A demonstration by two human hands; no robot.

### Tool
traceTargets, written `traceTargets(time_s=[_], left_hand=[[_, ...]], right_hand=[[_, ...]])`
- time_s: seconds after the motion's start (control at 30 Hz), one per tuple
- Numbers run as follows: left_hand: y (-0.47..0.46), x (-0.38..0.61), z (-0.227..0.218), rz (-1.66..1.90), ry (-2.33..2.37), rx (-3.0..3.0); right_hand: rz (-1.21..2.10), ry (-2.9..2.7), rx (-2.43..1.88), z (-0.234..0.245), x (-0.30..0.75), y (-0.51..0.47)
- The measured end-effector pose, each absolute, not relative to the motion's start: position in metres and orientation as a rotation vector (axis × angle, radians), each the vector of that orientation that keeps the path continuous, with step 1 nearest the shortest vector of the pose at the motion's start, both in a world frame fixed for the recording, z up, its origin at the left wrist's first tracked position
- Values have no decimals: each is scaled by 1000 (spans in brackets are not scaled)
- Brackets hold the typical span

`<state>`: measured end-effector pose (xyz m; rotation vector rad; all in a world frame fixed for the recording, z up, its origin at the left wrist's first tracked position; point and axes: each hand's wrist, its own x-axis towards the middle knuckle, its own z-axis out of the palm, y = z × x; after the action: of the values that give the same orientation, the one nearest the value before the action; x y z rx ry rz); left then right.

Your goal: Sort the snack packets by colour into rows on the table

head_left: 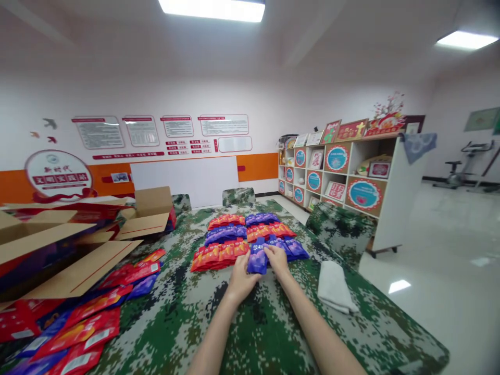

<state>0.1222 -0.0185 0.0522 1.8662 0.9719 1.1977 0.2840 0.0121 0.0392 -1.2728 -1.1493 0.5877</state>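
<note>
Your left hand point(241, 278) is curling its fingers around the near side of a small shiny purple plastic packet point(257, 262). Your right hand point(276, 259) is pinching the same packet from the other side, so both hands are gripping it. The packet is sitting at the near end of the neat rows of red and purple packets point(234, 237), just beside the front red row. All of this is lying on the table with the green camouflage cloth point(265, 333). A folded white cloth point(335, 291) is lying near your right arm. A loose heap of red and purple packets point(89, 323) is spreading out on the left, beside open brown cardboard boxes point(58, 250).
</note>
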Motion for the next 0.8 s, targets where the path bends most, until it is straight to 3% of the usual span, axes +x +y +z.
traceTargets(time_s=[0.17, 0.43, 0.8], left_hand=[[-9, 189, 67, 1096, 919, 2198], [10, 265, 77, 996, 1025, 2523], [47, 281, 57, 922, 1182, 2575]], right_hand=[[378, -1211, -1374, 49, 356, 16], [339, -1247, -1662, 51, 449, 37], [212, -1519, -1898, 41, 451, 69]])
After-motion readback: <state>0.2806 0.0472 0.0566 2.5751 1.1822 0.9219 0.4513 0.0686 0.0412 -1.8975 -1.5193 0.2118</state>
